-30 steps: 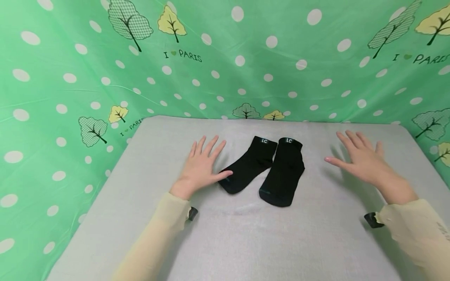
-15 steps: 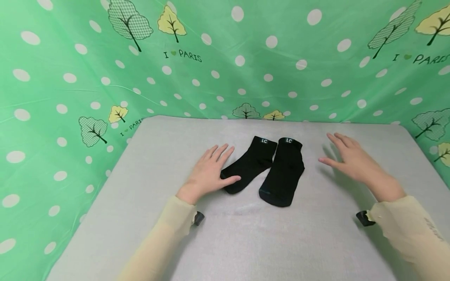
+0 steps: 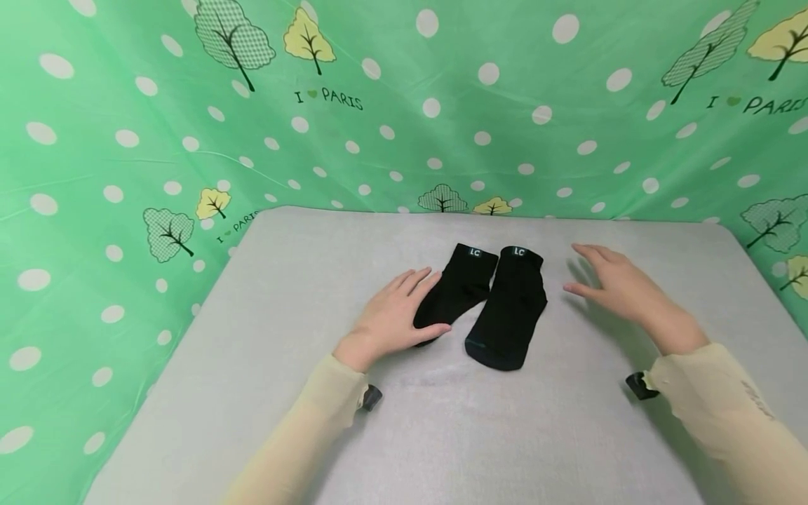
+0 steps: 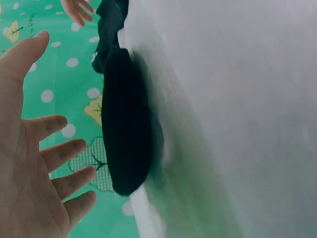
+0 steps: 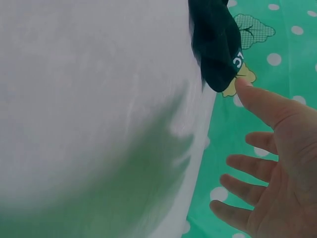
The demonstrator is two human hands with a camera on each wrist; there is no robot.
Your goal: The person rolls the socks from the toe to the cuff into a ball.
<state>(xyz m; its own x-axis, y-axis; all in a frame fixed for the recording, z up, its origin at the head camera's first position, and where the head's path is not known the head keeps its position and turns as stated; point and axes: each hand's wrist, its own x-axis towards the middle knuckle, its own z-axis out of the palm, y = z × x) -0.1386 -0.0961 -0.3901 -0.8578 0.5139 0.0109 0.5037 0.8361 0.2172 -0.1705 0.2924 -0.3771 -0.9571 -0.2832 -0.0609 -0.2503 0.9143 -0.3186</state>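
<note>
Two black ankle socks with white "LC" letters on their cuffs lie side by side, touching near the heel. My left hand [image 3: 394, 315] hovers over the toe of the left sock [image 3: 457, 287], hiding part of it, with fingers spread and nothing held. In the left wrist view a gap shows between that palm and the nearest sock [image 4: 126, 124]. My right hand [image 3: 621, 284] hangs in the air to the right of the right sock [image 3: 508, 315], its fingers loosely extended. The right wrist view shows its thumb near a sock's cuff [image 5: 218, 54] in the picture; contact cannot be told.
Both socks rest on a table with a grey cloth cover [image 3: 480, 442]. Behind and to the left hangs a green dotted curtain [image 3: 353, 168] with printed trees. A small black device [image 3: 642, 386] sits at the right wrist, and another [image 3: 371, 398] at the left.
Both hands have moved inward toward the socks, the left one rightward and slightly nearer the body, the right one leftward. The socks have stayed in place.
</note>
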